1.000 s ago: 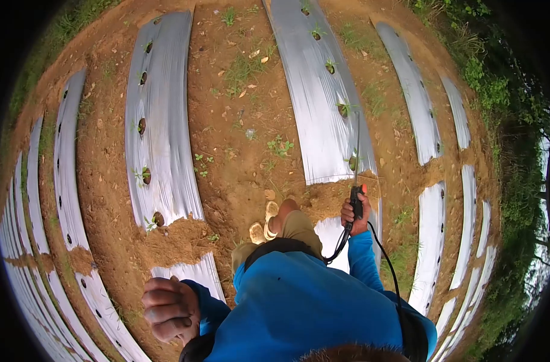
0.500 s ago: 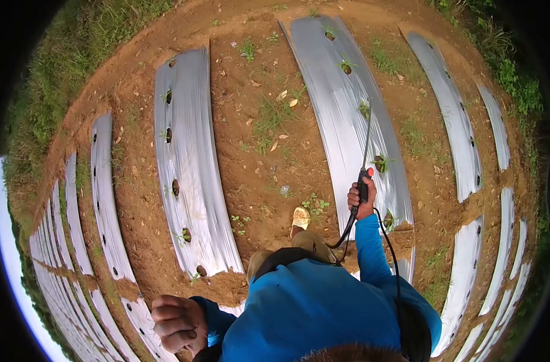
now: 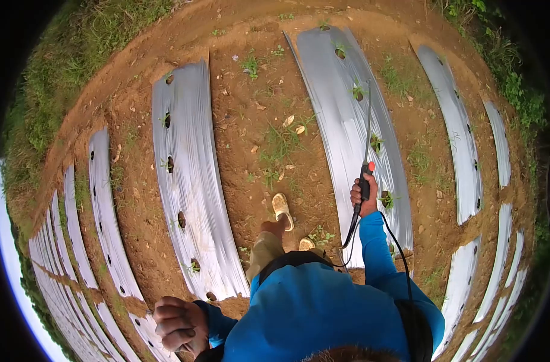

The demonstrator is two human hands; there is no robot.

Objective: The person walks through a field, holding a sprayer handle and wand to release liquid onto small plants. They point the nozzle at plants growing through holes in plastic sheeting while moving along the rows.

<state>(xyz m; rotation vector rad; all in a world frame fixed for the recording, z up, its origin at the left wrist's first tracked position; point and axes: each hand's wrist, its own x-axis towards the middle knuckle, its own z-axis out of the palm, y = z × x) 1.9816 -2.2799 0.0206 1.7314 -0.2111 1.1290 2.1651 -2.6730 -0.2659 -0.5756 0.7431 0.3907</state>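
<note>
My right hand (image 3: 369, 202) is wrapped round the black handle of a spray wand (image 3: 368, 133). The wand's thin lance points forward over a strip of silver plastic mulch (image 3: 338, 120), and a red part shows at the top of the grip. From the handle a black hose (image 3: 350, 232) curves back toward my body. Along this strip, small green plants (image 3: 388, 200) stand in round holes, one just right of my right hand. Low on the left, my left hand (image 3: 181, 326) is curled closed; whatever it may hold is hidden.
Another mulch-covered bed (image 3: 193, 181) runs along the left, with holes along it. Between the beds lies a brown soil path (image 3: 245, 151) with weeds and dry leaves. My pale shoe (image 3: 281, 208) is on it. More covered beds extend both ways, and tall grass (image 3: 76, 66) borders the field.
I have stepped forward: a second shoe now shows ahead, and beds and plants have slid down in view. My right hand still holds the wand, its tip slightly higher in view.
</note>
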